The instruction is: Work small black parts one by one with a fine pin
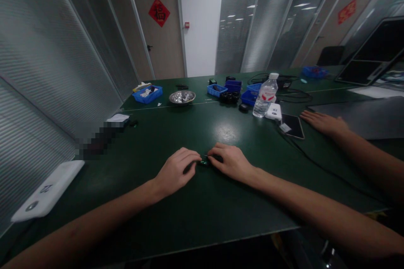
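1. Our left hand [175, 171] lies curled on the green table [227, 218], in front of the water bottle [265, 100] and off to its left, fingertips at a small dark piece [203, 162]; blur keeps us from telling whether they pinch it.
2. Our right hand [232, 160] bends in from the side nearer the bottle, thumb and forefinger close to that piece; we cannot tell what, if anything, they grip.
3. Between our fingertips, in front of the bottle and to its left, the piece shows green glints. We judge it light, stiff and perhaps fragile, easily nudged along the smooth tabletop; its edges look the best hold.
4. Just left of the bottle, we see a blue bin [249, 98], its contents unclear.
5. Farther left of the bottle, a small blue tray [217, 93] carries something dark.
6. Well left of the bottle, a steel bowl [182, 103] holds small pale bits.
7. Farthest left of the bottle, a larger blue tray [152, 98] holds white items and a dark one.
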The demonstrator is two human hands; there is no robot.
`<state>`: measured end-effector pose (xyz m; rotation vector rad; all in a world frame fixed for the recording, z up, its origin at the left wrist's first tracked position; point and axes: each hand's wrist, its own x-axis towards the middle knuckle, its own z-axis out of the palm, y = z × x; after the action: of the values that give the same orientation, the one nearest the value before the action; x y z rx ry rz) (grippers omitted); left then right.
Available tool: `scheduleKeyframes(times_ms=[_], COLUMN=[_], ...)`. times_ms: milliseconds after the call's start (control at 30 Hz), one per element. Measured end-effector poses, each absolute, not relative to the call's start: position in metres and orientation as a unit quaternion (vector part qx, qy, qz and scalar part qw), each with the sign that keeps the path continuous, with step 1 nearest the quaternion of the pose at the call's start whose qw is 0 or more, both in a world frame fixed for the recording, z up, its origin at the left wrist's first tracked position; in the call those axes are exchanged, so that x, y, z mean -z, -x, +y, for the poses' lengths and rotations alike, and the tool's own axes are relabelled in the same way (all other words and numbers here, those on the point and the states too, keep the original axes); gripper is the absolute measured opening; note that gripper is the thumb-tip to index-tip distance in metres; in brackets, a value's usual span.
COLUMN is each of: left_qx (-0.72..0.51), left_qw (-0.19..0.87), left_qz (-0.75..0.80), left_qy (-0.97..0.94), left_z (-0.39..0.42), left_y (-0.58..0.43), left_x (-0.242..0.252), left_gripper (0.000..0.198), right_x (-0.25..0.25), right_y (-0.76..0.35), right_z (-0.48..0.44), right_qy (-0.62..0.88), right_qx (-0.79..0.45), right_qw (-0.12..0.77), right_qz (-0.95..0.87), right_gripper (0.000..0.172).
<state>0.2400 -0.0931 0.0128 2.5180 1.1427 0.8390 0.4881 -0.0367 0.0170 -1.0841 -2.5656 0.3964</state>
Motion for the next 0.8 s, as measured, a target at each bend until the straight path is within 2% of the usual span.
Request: scheduleKeyframes(times_ms=[133,267,500,800], left_qx=[-0.248,-0.216,-0.247,-0.266], left_qw=[0.133,0.132,0.138,0.123], left_qz=[0.413,0.422,0.464,0.5], left_qy=[-0.866,-0.87,-0.84,-0.815], left_z=[-0.0889,-0.0872,-0.0879,-0.0869], left_y=[-0.2392,-0.2379,-0.2373,-0.2367], left_x=[-0.0127,-0.0101,-0.0099,-0.0095], left_gripper=[0.037,0.029,0.021,0.023], right_x=[-0.0163,-0.0153,-0.0142,-0.0121], right_y=[-0.489,-0.4892,-0.489,-0.4899], right_z=[-0.0362,-0.0359,-0.0363,-0.0347], right_qy=[0.379,0.374,0.372,0.36], right_qx=[-0.138,-0.134,-0.134,-0.142], right_qw=[0.163,0.169,0.173,0.177], right_qz=[-0.901,-0.902,-0.902,-0.905], right_gripper=[0.021,0.02,0.02,0.021])
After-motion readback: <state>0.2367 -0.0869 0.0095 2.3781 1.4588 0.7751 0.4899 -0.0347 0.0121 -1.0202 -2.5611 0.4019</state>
